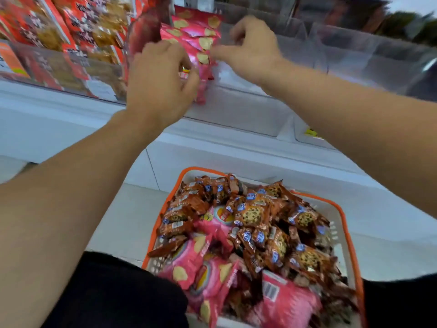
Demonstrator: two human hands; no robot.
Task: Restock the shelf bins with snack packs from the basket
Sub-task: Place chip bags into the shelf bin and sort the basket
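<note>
Both forearms reached up and forward over the basket (349,223) to the clear shelf bin (248,74). The left hand (158,84) curled its fingers round the lower edge of the pink snack packs (196,41) standing in the bin. The right hand (250,48) pinched the same row from the right side. Its fingertips were blurred. More pink and brown packs (255,216) filled the basket below; the bin walls were hard to make out.

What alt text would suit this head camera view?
Two hands, left and right, arrange pink snack packs in a clear shelf bin. Below sits an orange-rimmed basket heaped with brown cookie packs and more pink ones.
</note>
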